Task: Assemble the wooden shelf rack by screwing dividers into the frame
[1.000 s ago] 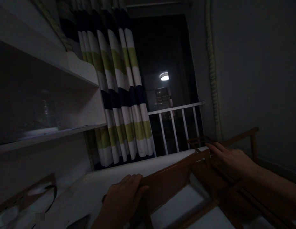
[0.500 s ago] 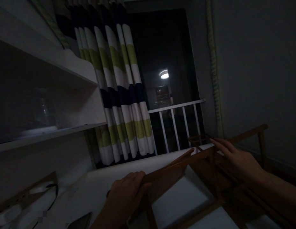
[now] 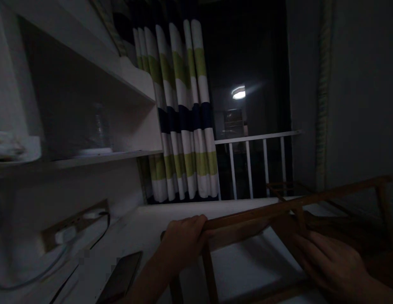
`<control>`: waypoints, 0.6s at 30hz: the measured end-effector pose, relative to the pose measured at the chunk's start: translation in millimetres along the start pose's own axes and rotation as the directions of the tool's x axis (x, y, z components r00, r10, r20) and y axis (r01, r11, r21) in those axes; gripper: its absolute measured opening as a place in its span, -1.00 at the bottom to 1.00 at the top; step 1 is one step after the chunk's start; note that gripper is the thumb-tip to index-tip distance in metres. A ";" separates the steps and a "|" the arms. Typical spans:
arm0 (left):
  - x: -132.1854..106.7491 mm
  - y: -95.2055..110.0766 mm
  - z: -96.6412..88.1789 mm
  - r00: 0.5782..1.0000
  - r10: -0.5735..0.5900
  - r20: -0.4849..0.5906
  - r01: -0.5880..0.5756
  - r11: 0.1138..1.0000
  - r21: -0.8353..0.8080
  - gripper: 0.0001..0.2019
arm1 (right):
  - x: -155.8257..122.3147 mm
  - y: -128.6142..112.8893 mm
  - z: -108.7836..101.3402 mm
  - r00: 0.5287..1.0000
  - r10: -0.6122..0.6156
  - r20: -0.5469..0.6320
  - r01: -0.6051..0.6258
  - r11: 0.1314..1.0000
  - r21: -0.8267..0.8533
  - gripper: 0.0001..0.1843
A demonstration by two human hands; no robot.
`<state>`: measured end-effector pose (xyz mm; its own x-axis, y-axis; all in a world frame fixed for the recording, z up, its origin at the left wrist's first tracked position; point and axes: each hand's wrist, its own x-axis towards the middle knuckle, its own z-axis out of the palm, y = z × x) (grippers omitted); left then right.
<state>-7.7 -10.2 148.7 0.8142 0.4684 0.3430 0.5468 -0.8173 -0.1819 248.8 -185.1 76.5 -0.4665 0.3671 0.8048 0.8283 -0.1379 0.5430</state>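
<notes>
- Right hand (image 3: 335,257) low and nearest, back showing, fingers slanting up-left beneath the top rail of the wooden frame (image 3: 256,212); grip or not, can't tell!
- Left hand (image 3: 185,236) curls over that rail's left end, grasping it.
- Frame's long axis runs rightward, rising slightly.
- Beyond: striped curtain (image 3: 183,139).

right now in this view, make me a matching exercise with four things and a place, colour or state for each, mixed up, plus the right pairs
Things
1. left hand
2. curtain
3. railing
4. dark flat device

Matches
A. lying on the white surface
B. fingers curled over a wooden rail
C. white, with upright bars
D. banded in white, green and navy

Right pairs: 1-B, 2-D, 3-C, 4-A
</notes>
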 end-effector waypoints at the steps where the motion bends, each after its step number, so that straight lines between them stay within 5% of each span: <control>1: -0.1 -0.2 0.1 1.000 0.005 -0.003 -0.005 1.000 0.008 -0.74 | -3.7 -1.6 2.9 1.000 -0.012 0.007 0.012 1.000 0.002 -0.72; 4: 0.1 -1.5 1.8 0.999 0.026 -0.036 -0.026 0.999 0.023 -0.71 | -19.2 -27.3 22.3 0.990 -0.016 0.142 0.010 0.999 0.045 -0.64; 10: -0.6 -2.5 6.7 0.992 0.060 -0.109 -0.055 0.997 0.047 -0.69 | -30.0 -107.5 87.1 0.889 -0.030 0.457 -0.037 0.990 0.139 -0.55; 15: -3.1 -0.3 6.6 0.992 0.059 -0.114 -0.051 0.996 0.068 -0.67 | -2.3 -107.5 104.8 0.809 -0.189 0.556 -0.083 0.900 0.427 -0.57; 18: -5.1 -1.9 5.0 0.992 0.060 -0.110 -0.053 0.997 0.063 -0.66 | 1.5 -93.7 95.9 0.878 -0.150 0.455 -0.052 0.914 0.402 -0.69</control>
<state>-11.9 -9.4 142.6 0.8191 0.3787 0.4308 0.5139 -0.8182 -0.2578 200.3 -83.4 3.8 -0.3925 0.7612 0.5162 0.9064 0.2247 0.3577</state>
